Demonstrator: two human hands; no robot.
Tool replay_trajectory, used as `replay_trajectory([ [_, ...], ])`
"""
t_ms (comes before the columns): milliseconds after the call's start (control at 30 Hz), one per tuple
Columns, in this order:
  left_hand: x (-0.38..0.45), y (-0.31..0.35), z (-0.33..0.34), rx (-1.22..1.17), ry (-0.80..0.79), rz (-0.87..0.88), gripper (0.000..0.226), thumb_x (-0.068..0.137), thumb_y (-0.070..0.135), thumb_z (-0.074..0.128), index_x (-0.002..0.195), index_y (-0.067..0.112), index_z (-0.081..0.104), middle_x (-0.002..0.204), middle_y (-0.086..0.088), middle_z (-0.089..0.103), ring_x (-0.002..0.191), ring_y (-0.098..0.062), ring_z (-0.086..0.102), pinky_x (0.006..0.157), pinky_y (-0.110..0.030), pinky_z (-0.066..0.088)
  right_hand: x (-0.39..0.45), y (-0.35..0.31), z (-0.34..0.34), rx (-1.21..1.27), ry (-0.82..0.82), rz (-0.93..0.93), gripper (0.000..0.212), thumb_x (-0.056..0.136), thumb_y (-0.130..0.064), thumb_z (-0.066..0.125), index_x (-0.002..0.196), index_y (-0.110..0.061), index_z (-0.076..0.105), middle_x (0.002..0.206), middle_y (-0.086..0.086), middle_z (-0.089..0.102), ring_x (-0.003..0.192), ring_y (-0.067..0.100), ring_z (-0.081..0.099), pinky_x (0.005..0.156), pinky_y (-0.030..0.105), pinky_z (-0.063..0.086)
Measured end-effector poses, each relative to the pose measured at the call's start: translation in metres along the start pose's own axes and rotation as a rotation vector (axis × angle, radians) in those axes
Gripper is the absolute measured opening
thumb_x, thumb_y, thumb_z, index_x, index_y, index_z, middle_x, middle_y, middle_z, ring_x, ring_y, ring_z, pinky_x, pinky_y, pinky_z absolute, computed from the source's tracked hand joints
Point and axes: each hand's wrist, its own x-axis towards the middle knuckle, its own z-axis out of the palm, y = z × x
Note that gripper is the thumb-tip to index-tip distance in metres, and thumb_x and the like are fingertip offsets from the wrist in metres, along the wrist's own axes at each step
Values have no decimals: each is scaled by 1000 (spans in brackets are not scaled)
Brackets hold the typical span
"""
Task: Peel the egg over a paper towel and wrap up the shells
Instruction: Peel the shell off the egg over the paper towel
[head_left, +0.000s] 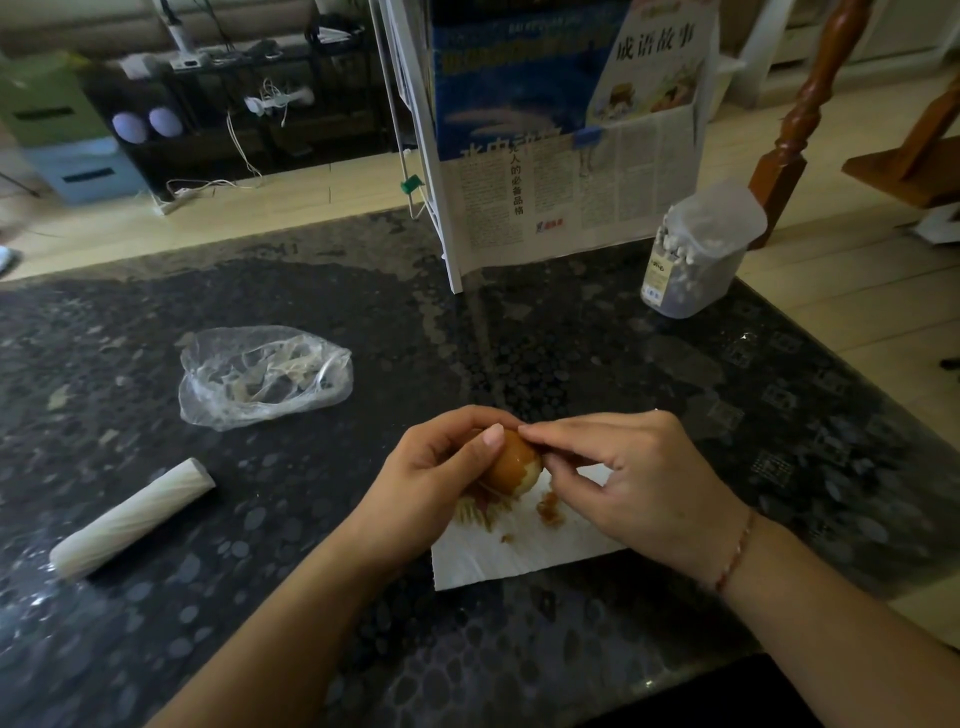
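Left hand (441, 467) grips the brown half-peeled egg (511, 460) over the white paper towel (519, 551); right hand (623, 483) pinches at its shell. Crumpled clear plastic bag (265, 376) and white ribbed roll (132, 519) sit off left.

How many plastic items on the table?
2. A clear bag lies left of centre, beyond the hands. A lidded jar of cotton swabs stands at the far right, beside the newspaper. None look hidden.
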Motion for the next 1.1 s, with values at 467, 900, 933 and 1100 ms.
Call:
replay_trajectory([
  [467,-5,-9,-7,-399,4,-48,32,89,10,47,114,10,67,116,-14,66,103,-29,62,86,-39,55,0,8,0,58,11,193,23,77,5,71,88,-14,78,85,-7,74,76,0,69,72,15,55],
  [900,-1,-10,-8,-455,-11,-38,33,88,6,44,111,12,67,127,-15,61,112,-33,59,92,-43,52,0,2,3,-71,-18,237,34,83,-60,55,91,-32,71,79,-19,69,77,3,64,65,22,50],
  [933,-1,-10,-7,-458,-13,-41,34,88,6,44,112,11,67,127,-16,61,113,-34,58,94,-46,50,0,2,4,-42,-16,239,34,83,-60,56,93,-32,72,81,-19,69,78,2,64,66,18,47],
  [1100,-1,-9,-4,-429,-21,-47,35,87,5,43,110,13,68,125,-14,63,112,-32,59,93,-45,50,0,0,8,12,-33,230,33,89,-54,53,97,-29,74,83,-17,72,76,1,65,63,19,51],
])
